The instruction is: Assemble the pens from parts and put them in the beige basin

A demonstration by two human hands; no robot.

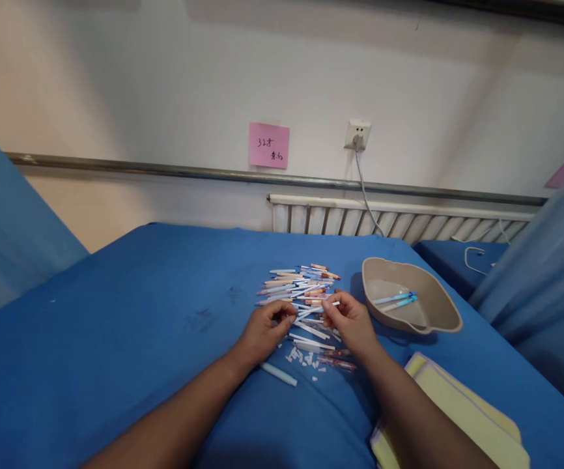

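Head view shows me both hands meeting over the near edge of a pile of pens (296, 281) on the blue-draped worktop (130, 326). My left hand (265, 331) and right hand (350, 320) each pinch one end of a single white pen (313, 311). On both sides the grip is closed down to thumb and fingertips, with nothing else in it.

The pen lies almost level, its long axis running left to right and rising slightly toward the right hand. Fingers cover both ends, so I cannot tell which one is the tip.

I judge the work here to be a two-handed fit or pull along that axis. To do it well I would keep both pinches close to the joint, hold the wrists in line so the barrel does not bend, and stay low over the cloth so a loose part drops among the small white pieces (306, 357) rather than rolling off.

A loose white barrel (279, 373) lies just below the left hand. To the right, a beige basin (441, 306) holds two blue pens (396, 299), and a yellow cloth (462, 404) lies near the right forearm.
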